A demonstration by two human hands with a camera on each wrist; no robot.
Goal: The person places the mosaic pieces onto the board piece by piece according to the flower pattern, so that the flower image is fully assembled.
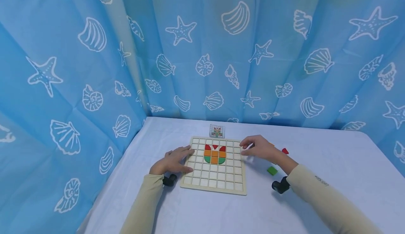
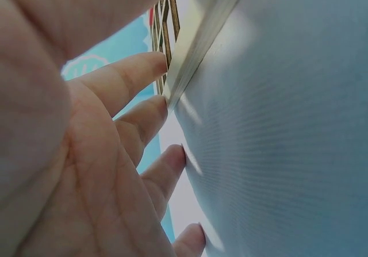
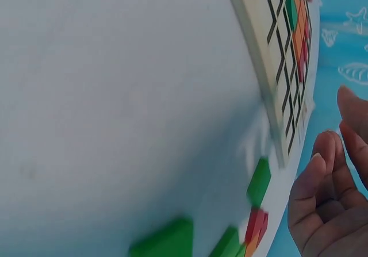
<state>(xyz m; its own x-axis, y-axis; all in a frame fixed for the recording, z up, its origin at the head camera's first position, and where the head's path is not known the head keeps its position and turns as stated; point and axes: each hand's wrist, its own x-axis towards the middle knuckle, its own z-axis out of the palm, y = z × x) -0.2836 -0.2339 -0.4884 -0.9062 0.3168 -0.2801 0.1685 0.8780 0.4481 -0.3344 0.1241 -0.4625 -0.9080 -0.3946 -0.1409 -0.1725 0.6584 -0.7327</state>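
A square wooden grid board (image 1: 204, 182) lies on the table. Red, orange and green tiles (image 1: 214, 154) form a tulip-like shape in its upper middle. My left hand (image 1: 174, 160) rests along the board's left edge, fingers spread; in the left wrist view the fingertips (image 2: 158, 64) touch or nearly touch the board's side (image 2: 198, 33). Just beyond the right edge, my right hand (image 1: 260, 147) hovers above the table. Its fingers are loosely bent, and the right wrist view shows nothing between thumb and fingers (image 3: 310, 179).
Behind the board lies a small card (image 1: 217, 131) with a gridded coloured picture. Loose tiles sit on the right, among them a green one (image 1: 272, 170) and a red one (image 1: 285, 151); more green tiles (image 3: 167, 240) show in the right wrist view. A blue curtain (image 1: 202, 51) hangs behind the table.
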